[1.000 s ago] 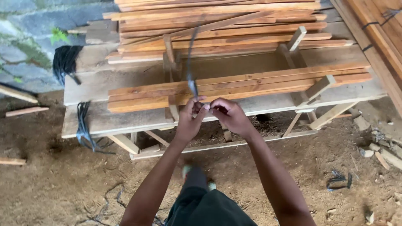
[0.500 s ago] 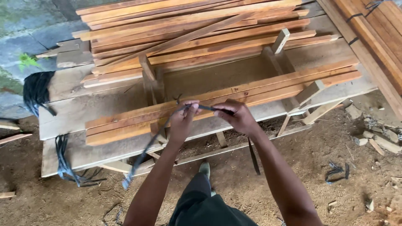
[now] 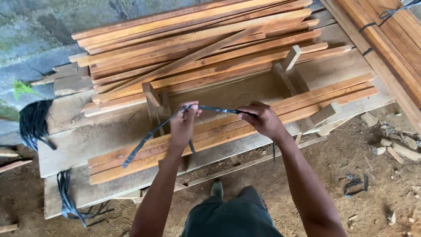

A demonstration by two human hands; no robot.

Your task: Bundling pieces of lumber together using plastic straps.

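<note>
My left hand (image 3: 183,124) and my right hand (image 3: 261,118) both grip a dark plastic strap (image 3: 215,109), stretched level between them. The strap's loose end (image 3: 142,148) hangs down to the left of my left hand. Both hands hover over a small stack of reddish wooden slats (image 3: 245,127) lying along a plank bench (image 3: 70,145). Upright wooden pegs (image 3: 154,103) stand beside the slats.
A big pile of long slats (image 3: 193,48) fills the back of the bench. A bundle of black straps (image 3: 31,123) hangs at the bench's left end. More bundled boards (image 3: 386,48) lie at right. Wood offcuts (image 3: 394,147) and strap scraps (image 3: 356,183) litter the dirt floor.
The strap, first held upright in front of me, now lies level between my hands, which have moved apart. The view has shifted toward the bench.
</note>
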